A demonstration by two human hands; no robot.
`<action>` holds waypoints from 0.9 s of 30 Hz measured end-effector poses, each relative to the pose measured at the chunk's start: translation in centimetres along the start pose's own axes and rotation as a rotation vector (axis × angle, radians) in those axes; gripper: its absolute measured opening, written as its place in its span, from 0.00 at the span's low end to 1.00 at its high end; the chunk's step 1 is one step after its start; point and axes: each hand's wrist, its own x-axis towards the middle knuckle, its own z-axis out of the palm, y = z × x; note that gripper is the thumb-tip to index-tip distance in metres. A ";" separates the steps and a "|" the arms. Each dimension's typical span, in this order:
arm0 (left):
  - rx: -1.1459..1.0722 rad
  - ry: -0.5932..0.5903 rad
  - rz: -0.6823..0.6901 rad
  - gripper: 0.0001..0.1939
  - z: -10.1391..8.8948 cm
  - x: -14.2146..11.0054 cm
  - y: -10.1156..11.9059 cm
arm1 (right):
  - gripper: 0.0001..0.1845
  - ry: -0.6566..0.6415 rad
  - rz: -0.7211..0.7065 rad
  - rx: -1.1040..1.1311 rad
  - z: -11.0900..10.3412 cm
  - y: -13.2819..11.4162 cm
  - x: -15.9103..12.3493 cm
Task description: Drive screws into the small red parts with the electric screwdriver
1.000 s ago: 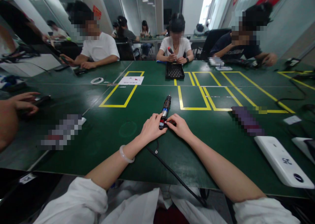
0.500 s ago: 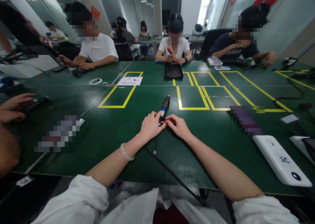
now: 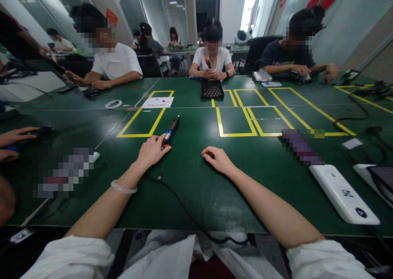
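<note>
An electric screwdriver (image 3: 170, 130), dark with a blue and silver band, lies tilted on the green table, its thin bit pointing away from me. My left hand (image 3: 152, 150) grips its near end, where small red parts show between the fingers. From that end a black cable (image 3: 184, 213) runs toward me, with a small metal ring (image 3: 159, 177) beside it. Well to the right, my right hand (image 3: 218, 159) rests on the table with curled fingers and thumb drawn in. Nothing shows in it.
Yellow tape outlines (image 3: 236, 134) mark the table (image 3: 184, 181). A white power bank (image 3: 345, 195) lies at right near a blurred phone (image 3: 302, 147). Across from me a person works over a black tray (image 3: 212, 95). A paper sheet (image 3: 158, 102) and white ring (image 3: 113, 104) lie left.
My left hand has moved left with the electric screwdriver. My right hand has come away from it and now rests apart, fingers curled. The cable has shifted left too.
</note>
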 end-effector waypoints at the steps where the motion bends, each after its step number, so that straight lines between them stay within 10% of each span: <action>1: 0.011 -0.005 -0.040 0.34 0.1 0.4 -1.6 | 0.06 0.002 -0.004 -0.003 0.1 0.0 0.0; 12: 0.045 -0.082 -0.329 0.34 0.4 3.8 -14.0 | 0.06 -0.012 -0.018 -0.025 0.3 0.2 0.2; 27: 0.081 0.232 -0.433 0.22 1.7 1.7 -10.1 | 0.06 -0.024 -0.031 -0.043 0.3 0.2 0.2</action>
